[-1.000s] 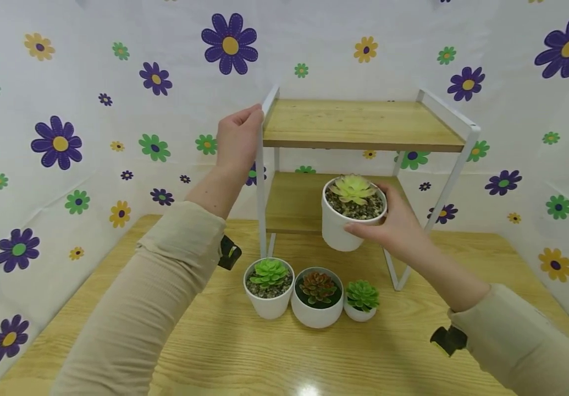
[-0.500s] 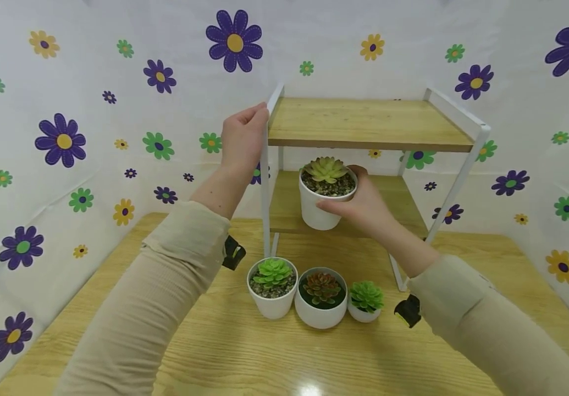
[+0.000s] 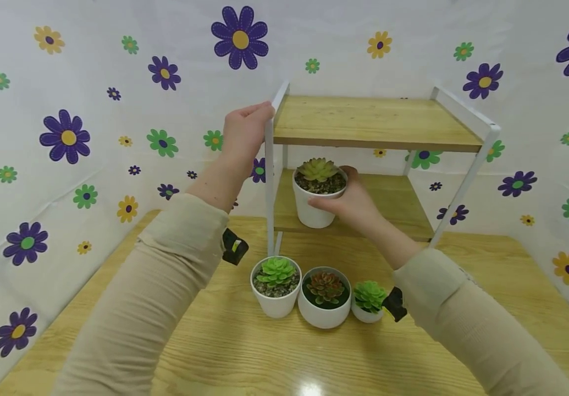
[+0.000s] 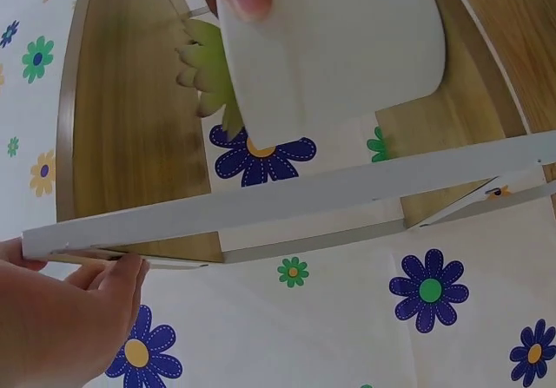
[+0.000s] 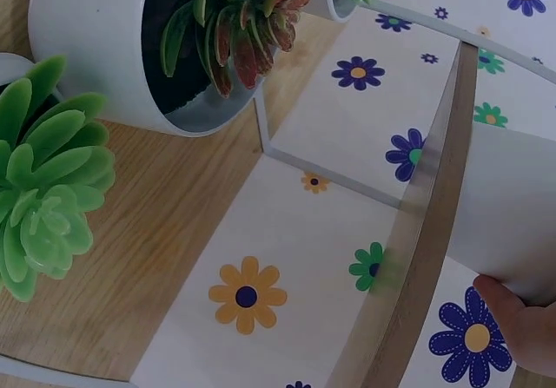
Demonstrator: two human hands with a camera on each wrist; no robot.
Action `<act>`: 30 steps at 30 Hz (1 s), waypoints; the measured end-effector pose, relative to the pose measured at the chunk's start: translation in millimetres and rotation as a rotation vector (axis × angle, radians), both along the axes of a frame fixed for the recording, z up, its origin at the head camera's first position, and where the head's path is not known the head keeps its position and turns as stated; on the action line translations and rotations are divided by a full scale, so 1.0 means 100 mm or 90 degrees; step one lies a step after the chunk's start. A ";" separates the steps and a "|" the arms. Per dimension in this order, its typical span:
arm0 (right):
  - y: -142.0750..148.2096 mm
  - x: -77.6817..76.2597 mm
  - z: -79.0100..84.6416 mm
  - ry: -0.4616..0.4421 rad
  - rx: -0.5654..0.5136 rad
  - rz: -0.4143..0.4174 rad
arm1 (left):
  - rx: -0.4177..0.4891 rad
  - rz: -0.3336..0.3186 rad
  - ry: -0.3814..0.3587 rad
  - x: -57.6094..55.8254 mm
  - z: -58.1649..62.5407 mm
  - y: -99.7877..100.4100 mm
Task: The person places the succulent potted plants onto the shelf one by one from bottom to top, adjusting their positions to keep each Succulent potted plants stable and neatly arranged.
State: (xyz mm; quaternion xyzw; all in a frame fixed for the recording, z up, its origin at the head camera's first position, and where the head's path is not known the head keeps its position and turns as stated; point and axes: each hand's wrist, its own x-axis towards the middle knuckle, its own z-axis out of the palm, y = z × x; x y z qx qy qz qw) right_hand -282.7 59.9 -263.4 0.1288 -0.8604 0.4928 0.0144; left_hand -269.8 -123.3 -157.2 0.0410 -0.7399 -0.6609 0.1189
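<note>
My right hand [image 3: 351, 201] grips a white pot [image 3: 314, 209] with a pale green succulent [image 3: 318, 170] in gravel, thumb on its near side. The pot is upright at the left front of the lower shelf board [image 3: 390, 206], below the top board. Whether its base touches the board I cannot tell. In the left wrist view the pot [image 4: 339, 49] shows between both boards. My left hand [image 3: 247, 129] holds the upper left front corner of the white metal frame [image 3: 269, 187]; in the left wrist view its fingers wrap around that end.
In front of the shelf unit stand a gravel-filled pot with a bright green succulent [image 3: 276, 300], a round pot with a reddish succulent [image 3: 325, 316] and a small pot with a green succulent [image 3: 367, 314]. The wooden table [image 3: 244, 352] meets a flower-print cloth [image 3: 175, 99] behind.
My right hand has carried the pot left and slightly up, from in front of the shelf to the lower board's left part. My left hand stays on the frame corner.
</note>
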 end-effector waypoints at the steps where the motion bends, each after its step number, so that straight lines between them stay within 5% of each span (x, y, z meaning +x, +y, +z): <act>1: 0.00 0.00 0.00 -0.001 0.000 0.002 | 0.003 -0.001 -0.007 0.00 0.01 -0.01; 16: 0.02 0.00 -0.05 0.001 0.006 0.023 | 0.010 0.003 -0.039 0.00 0.02 0.00; 30: 0.32 0.18 -0.15 0.011 0.072 0.047 | 0.024 0.021 -0.033 -0.01 0.02 0.01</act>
